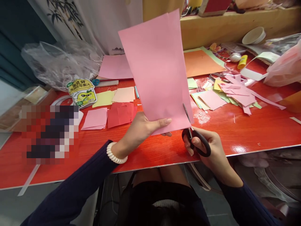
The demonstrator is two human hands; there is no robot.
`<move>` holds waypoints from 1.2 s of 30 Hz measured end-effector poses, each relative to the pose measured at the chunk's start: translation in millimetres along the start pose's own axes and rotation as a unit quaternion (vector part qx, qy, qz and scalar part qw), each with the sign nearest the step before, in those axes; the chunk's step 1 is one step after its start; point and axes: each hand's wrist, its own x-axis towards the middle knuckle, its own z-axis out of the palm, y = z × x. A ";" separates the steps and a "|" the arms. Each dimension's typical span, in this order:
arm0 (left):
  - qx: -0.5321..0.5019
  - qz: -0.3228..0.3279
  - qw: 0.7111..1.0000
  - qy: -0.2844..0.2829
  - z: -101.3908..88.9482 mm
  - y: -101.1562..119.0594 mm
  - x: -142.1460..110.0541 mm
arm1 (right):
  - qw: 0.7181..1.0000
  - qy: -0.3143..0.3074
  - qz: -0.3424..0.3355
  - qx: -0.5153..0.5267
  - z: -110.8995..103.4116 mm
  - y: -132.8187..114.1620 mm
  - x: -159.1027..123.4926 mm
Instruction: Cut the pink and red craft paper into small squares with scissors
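Observation:
A large sheet of pink paper stands raised and slightly tilted above the red table. My left hand pinches its lower edge, thumb on the near face and fingers behind. In my right hand are scissors with black handles. Their blades are at the sheet's lower right corner, one blade in front of the paper, leaving a narrow strip along the right edge. Small stacks of pink squares and red squares lie left of the sheet.
Pink paper scraps and cut squares cover the table at right. A yellow-green pouch and a clear plastic bag sit at left. Orange paper, a yellow glue stick and a white bowl are farther back.

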 end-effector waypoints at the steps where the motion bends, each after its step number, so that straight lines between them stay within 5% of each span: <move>1: 0.001 0.001 1.000 0.004 0.0 -0.2 -0.1 | 1.000 0.005 0.003 0.005 0.6 -0.6 0.5; 36: -0.057 -0.045 0.997 -0.038 -0.1 0.7 -0.8 | 0.998 0.004 -0.008 0.070 4.6 -9.7 8.5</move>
